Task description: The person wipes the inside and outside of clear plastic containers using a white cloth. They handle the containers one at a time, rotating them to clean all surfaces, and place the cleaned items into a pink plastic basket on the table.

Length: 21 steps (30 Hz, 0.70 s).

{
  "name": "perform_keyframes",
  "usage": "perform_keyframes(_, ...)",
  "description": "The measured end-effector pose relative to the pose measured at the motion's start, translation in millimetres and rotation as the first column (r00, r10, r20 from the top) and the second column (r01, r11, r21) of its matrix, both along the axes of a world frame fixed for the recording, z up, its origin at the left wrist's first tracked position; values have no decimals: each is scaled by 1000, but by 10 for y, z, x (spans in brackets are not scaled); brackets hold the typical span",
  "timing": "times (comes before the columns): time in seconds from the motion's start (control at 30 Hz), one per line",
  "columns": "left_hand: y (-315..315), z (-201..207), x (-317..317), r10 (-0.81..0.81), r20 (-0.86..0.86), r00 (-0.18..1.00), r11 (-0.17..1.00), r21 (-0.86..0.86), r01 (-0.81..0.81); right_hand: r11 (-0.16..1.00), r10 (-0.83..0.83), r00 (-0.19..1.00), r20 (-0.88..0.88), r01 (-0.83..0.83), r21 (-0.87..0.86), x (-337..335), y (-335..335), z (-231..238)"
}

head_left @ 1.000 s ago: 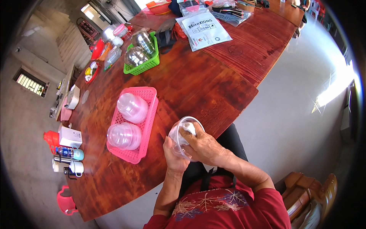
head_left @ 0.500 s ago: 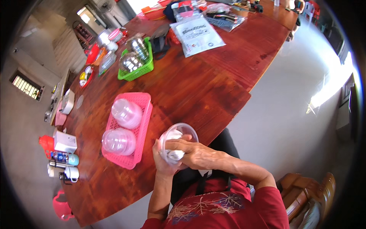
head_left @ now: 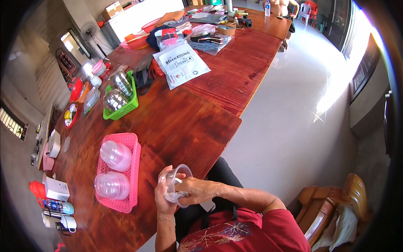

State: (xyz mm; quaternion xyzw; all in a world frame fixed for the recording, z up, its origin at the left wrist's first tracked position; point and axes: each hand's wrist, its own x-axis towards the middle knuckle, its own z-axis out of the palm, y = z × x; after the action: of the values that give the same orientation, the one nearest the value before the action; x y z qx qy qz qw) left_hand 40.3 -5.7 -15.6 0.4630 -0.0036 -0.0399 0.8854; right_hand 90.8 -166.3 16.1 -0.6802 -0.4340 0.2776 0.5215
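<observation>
My left hand (head_left: pixel 163 196) is closed round the outside of a clear plastic bowl (head_left: pixel 170 181), held tilted in front of my body beside the table edge. The bowl's mouth faces right, toward my right hand (head_left: pixel 200 191), whose fingers reach inside it. They are closed on a white cloth (head_left: pixel 180 194), mostly covered by the fingers and the bowl wall. Left of my hands, a pink perforated basket (head_left: pixel 135 168) holds two nested stacks of similar clear bowls (head_left: pixel 115 155).
A green basket (head_left: pixel 133 98) of shiny metal bowls stands farther back on the wooden table (head_left: pixel 180 130), near a white plastic package (head_left: pixel 182 65). Mugs and bottles line the left edge. A wooden chair (head_left: pixel 323 210) is at right; another person (head_left: pixel 279 8) is at the far end.
My view has shifted up and right, showing more of the far table and a person. The bowl has turned so its mouth faces more to the right. Both hands keep their holds.
</observation>
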Motion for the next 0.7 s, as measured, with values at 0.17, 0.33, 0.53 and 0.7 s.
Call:
perform_keyframes(0.17,-32,-15,34,161,-109,981,981,-93,-171,844,-517,747,419,363,395,-105,212,-271)
perform_keyframes(0.33,-68,-4,-8,90,-103,991,986,-129,-103,879,-384,565,731,465,102,-141,191,-253)
perform_keyframes(0.53,-69,27,-33,49,59,997,991,122,-55,959,-278,887,370,277,57,-124,143,-254)
perform_keyframes(0.7,-66,41,2,112,50,992,994,1,-112,897,-413,905,-98,423,127,-177,118,-124)
